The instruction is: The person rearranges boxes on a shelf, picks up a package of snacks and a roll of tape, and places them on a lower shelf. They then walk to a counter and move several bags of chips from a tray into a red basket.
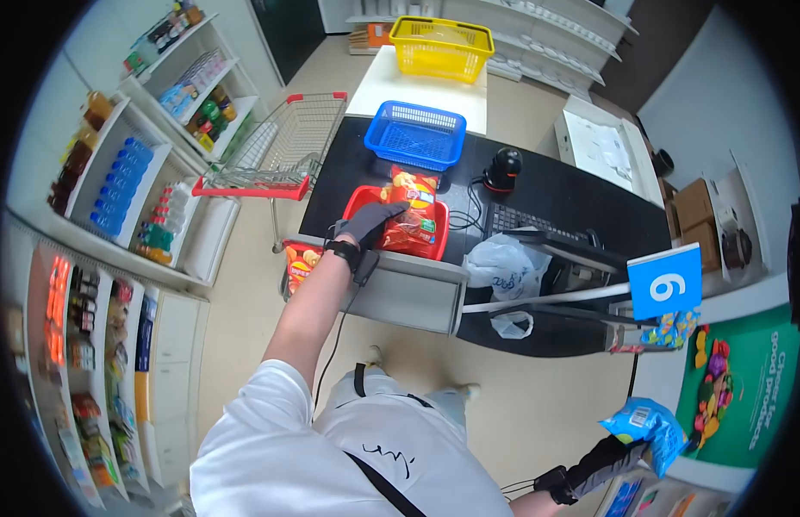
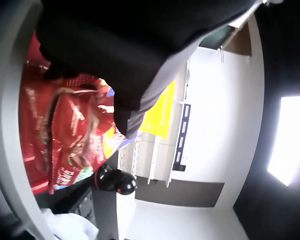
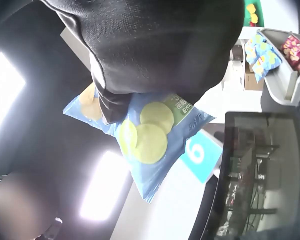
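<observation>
The black counter (image 1: 581,202) takes up the upper middle and right of the head view. A cart (image 1: 288,138) stands beside it, upper left. The grey tray (image 1: 378,297) sits along the counter's near edge, at the middle of the frame. The yellow basket (image 1: 443,66) is at the top, on a white surface; the blue basket (image 1: 413,157) is just below it on the black top, and the red basket (image 1: 444,234) lower again, beside the tray. A white carrier (image 1: 503,265) lies at centre right, under the keyboard (image 1: 542,220).

The blue bag (image 1: 645,426) is at lower right, held well apart from the counter. The right hand (image 1: 602,465), gloved, is closed on it, with the thumb against its printed face in the right wrist view. The red bag (image 2: 72,135) is in the red basket, among overlapping red packs. The left hand (image 1: 371,226), also gloved, pinches it between thumb and fingers, though the fingertips are partly hidden. The scanner (image 1: 505,168) stands right of the blue basket.
</observation>
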Motion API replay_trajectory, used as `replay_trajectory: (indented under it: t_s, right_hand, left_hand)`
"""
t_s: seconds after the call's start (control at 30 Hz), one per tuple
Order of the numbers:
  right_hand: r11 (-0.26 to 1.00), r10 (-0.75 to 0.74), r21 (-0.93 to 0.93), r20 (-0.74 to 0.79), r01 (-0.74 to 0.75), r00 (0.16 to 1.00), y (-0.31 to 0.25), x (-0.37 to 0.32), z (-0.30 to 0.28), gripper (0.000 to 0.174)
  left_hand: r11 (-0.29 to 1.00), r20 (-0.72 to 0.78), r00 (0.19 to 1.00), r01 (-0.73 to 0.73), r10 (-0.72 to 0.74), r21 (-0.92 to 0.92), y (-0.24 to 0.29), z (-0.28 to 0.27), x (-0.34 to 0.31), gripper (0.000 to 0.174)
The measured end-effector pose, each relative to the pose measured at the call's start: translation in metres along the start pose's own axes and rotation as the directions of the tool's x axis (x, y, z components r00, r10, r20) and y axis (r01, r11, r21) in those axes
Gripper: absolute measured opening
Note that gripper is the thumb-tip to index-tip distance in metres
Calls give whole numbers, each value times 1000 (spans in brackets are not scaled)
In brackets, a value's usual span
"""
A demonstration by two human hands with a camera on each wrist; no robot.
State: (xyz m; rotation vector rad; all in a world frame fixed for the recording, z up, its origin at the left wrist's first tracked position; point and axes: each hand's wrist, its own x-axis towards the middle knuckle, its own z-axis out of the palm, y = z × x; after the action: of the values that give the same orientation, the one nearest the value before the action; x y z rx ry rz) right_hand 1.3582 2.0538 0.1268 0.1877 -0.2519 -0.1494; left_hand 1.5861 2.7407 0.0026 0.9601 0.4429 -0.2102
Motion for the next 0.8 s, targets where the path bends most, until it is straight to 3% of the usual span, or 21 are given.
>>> replay_trajectory:
  t_s: [0.07,0.13,0.17,0.2,0.23,0.27,0.3,0.33,0.37,0.4,0.43,0.5,0.6,0.7,0.77,0.8]
  right_hand:
    - [999,-47,5,-128,48,991,45,-30,6,29]
    - [997,-80,-2,-193,82,978,92,-29,5,30]
    - [863,254,-447,-21,-236,967,122,-13,1,30]
    - [450,596,-813,-36,-370,802,138,-12,-4,31]
    - [197,304,-931,-240,-308,922,129,-40,-47,34]
    - [-87,-61,-945,-311,-315,948,120,-67,-87,38]
    - [-95,-70,-944,-311,-316,948,151,-63,-64,38]
    - [-157,17,-918,-371,-364,929,213,-53,-81,36]
    - [-221,99,-887,-434,-405,896,294,-30,-85,34]
    - [-290,175,-850,-498,-439,849,302,-34,-75,32]
    - [-232,212,-857,-506,-460,836,328,-27,-91,34]
    - [-174,248,-861,-508,-478,825,358,-24,-133,36]
    - [-289,221,-800,-590,-526,776,377,-25,-156,43]
    - [-474,347,-700,-706,-534,617,381,-26,-150,45]
    - [-454,367,-734,-670,-505,645,373,-25,-148,48]
    - [-430,387,-767,-633,-476,671,367,-24,-147,51]
  left_hand:
    - [946,-125,987,-57,101,319,5,-7,-10,63]
    - [790,-202,947,-77,248,609,13,-9,-31,64]
    - [678,-217,919,-69,329,732,18,-9,-45,64]
    - [551,-218,887,-48,407,833,19,-7,-61,64]
    - [413,-205,849,-18,488,911,22,-4,-78,64]
    - [417,-201,854,-20,481,909,27,4,-100,64]
    - [554,-56,944,-142,325,820,30,15,-130,67]
    - [692,121,975,-217,185,689,26,19,-152,70]
    - [761,259,961,-236,93,604,15,15,-167,72]
    - [827,396,918,-233,14,512,2,12,-182,74]
    - [831,399,917,-228,8,508,-16,12,-194,74]
    - [709,537,826,-483,173,514,-53,20,-206,80]
    - [809,403,894,-379,194,450,-90,35,-211,85]
    - [869,271,952,-251,141,428,-111,16,-201,85]
    - [887,154,988,-97,30,451,-115,6,-198,80]
    - [890,154,987,-98,32,446,-120,4,-196,80]
